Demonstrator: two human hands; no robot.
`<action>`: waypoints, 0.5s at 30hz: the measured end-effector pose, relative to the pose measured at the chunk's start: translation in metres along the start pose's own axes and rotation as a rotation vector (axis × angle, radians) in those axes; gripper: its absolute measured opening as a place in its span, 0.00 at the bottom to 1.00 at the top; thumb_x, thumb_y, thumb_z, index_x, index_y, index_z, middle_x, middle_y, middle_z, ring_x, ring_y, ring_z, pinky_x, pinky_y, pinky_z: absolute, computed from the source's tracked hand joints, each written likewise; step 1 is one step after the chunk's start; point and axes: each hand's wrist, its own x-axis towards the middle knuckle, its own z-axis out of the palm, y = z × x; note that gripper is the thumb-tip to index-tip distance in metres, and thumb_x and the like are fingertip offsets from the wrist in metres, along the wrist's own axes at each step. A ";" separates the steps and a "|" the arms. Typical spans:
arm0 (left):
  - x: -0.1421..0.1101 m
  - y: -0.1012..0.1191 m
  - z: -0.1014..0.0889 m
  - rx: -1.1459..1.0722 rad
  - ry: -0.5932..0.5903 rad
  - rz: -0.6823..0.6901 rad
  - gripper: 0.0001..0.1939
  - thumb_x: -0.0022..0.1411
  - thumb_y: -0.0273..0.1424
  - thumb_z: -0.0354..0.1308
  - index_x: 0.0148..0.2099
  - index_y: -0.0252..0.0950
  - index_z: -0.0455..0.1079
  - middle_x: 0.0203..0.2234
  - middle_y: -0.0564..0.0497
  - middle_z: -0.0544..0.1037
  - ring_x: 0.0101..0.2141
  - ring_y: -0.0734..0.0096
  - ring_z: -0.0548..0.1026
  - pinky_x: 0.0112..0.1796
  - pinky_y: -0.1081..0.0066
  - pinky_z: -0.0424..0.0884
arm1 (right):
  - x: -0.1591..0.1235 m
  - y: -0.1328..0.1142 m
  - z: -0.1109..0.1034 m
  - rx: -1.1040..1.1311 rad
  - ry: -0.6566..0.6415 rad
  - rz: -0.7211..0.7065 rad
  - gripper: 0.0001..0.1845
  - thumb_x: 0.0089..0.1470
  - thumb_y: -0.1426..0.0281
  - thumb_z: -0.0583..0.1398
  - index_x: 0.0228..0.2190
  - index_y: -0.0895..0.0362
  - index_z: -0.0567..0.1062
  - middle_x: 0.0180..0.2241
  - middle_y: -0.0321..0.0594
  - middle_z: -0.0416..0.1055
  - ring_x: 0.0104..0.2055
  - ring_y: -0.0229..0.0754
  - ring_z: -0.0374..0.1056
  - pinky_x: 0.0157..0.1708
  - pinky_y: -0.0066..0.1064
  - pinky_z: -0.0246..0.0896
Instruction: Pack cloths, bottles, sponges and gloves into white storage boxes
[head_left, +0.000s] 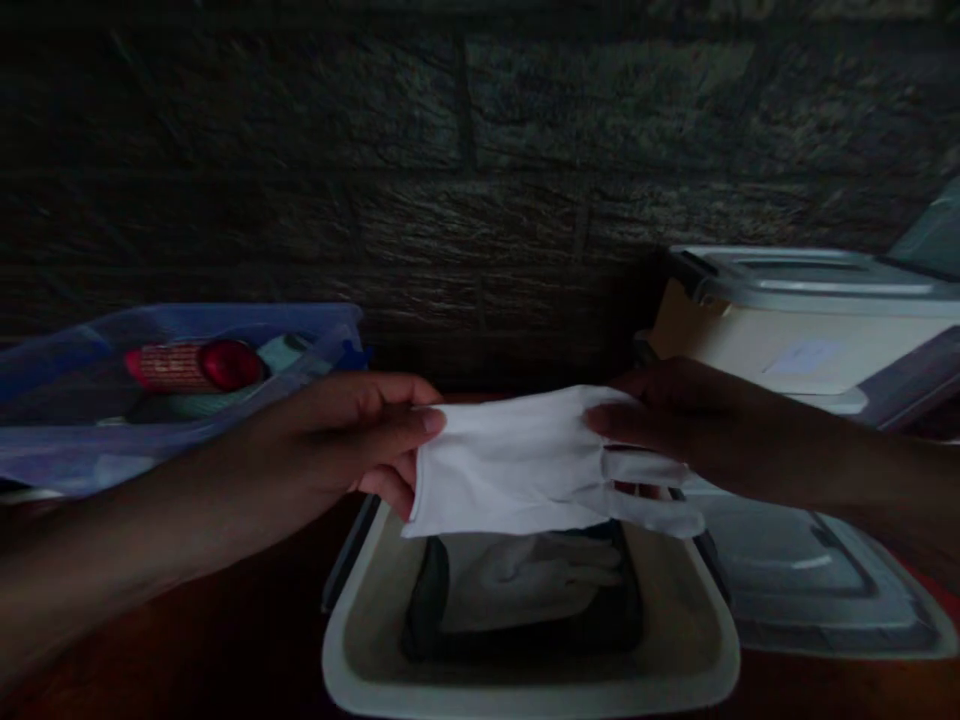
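A white fabric glove [510, 465] is stretched flat between my two hands, above an open white plastic box [525, 695]. My left hand [382, 430] pinches the cuff at its upper left corner, thumb on top. At the finger end, my right hand [660, 410] has its thumb over the cloth; two of the glove's fingers hang loose below it. Down in the box lies another white glove [525, 585], resting on a dark item [634, 610] whose kind I cannot make out.
On the left stands a clear blue bin [322, 325] holding a red bottle or tube [180, 367]. To the right are a detached clear lid [825, 600] and a lidded white box [810, 345]. A dark brick wall [480, 200] rises behind.
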 end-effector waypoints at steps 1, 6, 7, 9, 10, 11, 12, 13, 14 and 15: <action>-0.004 0.001 0.003 0.022 -0.086 -0.031 0.14 0.65 0.43 0.59 0.43 0.37 0.73 0.28 0.50 0.81 0.27 0.65 0.80 0.27 0.73 0.76 | -0.001 0.002 0.003 0.022 -0.044 0.016 0.17 0.63 0.56 0.60 0.36 0.56 0.81 0.26 0.35 0.71 0.25 0.35 0.62 0.23 0.24 0.58; -0.023 0.003 0.022 0.284 -0.211 -0.176 0.17 0.66 0.44 0.54 0.50 0.38 0.66 0.22 0.56 0.73 0.17 0.73 0.69 0.17 0.79 0.62 | 0.002 0.010 0.016 -0.151 -0.158 0.085 0.12 0.58 0.62 0.62 0.32 0.59 0.80 0.25 0.36 0.72 0.24 0.34 0.63 0.22 0.23 0.56; -0.024 0.003 0.027 0.350 -0.200 -0.173 0.16 0.66 0.42 0.54 0.49 0.38 0.66 0.24 0.56 0.73 0.17 0.75 0.67 0.16 0.79 0.59 | 0.005 0.011 0.019 -0.205 -0.190 0.116 0.12 0.58 0.63 0.62 0.33 0.60 0.79 0.25 0.37 0.72 0.24 0.35 0.64 0.21 0.23 0.55; -0.024 0.003 0.035 0.476 -0.204 -0.163 0.12 0.65 0.38 0.53 0.48 0.38 0.66 0.27 0.55 0.72 0.16 0.76 0.67 0.15 0.78 0.57 | 0.010 0.012 0.024 -0.327 -0.251 0.187 0.13 0.57 0.63 0.61 0.34 0.60 0.79 0.26 0.39 0.74 0.24 0.37 0.67 0.20 0.24 0.55; -0.022 0.001 0.038 0.537 -0.214 -0.153 0.12 0.65 0.36 0.52 0.48 0.38 0.66 0.29 0.54 0.73 0.17 0.76 0.67 0.15 0.78 0.57 | 0.013 0.011 0.026 -0.405 -0.261 0.208 0.13 0.57 0.64 0.61 0.35 0.60 0.79 0.27 0.40 0.75 0.25 0.38 0.68 0.21 0.24 0.55; -0.019 -0.001 0.041 0.600 -0.218 -0.125 0.12 0.65 0.34 0.51 0.48 0.38 0.67 0.31 0.52 0.74 0.18 0.75 0.69 0.16 0.77 0.58 | 0.016 0.010 0.028 -0.498 -0.260 0.213 0.12 0.56 0.64 0.61 0.36 0.60 0.80 0.29 0.42 0.77 0.28 0.40 0.70 0.22 0.25 0.57; -0.016 -0.005 0.043 0.666 -0.213 -0.072 0.12 0.63 0.32 0.51 0.48 0.38 0.68 0.34 0.50 0.75 0.21 0.73 0.72 0.18 0.76 0.61 | 0.018 0.009 0.031 -0.604 -0.250 0.200 0.13 0.56 0.65 0.61 0.37 0.60 0.80 0.32 0.45 0.78 0.31 0.43 0.72 0.24 0.27 0.58; -0.013 -0.009 0.044 0.734 -0.196 0.000 0.12 0.62 0.30 0.52 0.48 0.39 0.69 0.37 0.48 0.75 0.25 0.70 0.75 0.22 0.75 0.64 | 0.019 0.007 0.034 -0.710 -0.233 0.182 0.13 0.56 0.65 0.61 0.38 0.61 0.80 0.35 0.48 0.78 0.34 0.45 0.73 0.27 0.28 0.60; -0.010 -0.013 0.045 0.792 -0.179 0.086 0.11 0.61 0.29 0.52 0.46 0.38 0.70 0.38 0.47 0.76 0.30 0.68 0.76 0.26 0.74 0.67 | 0.020 0.006 0.036 -0.804 -0.217 0.165 0.14 0.56 0.66 0.61 0.39 0.61 0.81 0.39 0.50 0.78 0.38 0.48 0.74 0.30 0.30 0.61; -0.008 -0.017 0.045 0.834 -0.169 0.168 0.11 0.60 0.28 0.53 0.45 0.38 0.71 0.39 0.47 0.76 0.33 0.66 0.77 0.29 0.74 0.68 | 0.020 0.005 0.039 -0.875 -0.211 0.152 0.14 0.56 0.66 0.60 0.40 0.61 0.81 0.41 0.52 0.78 0.40 0.50 0.74 0.32 0.31 0.62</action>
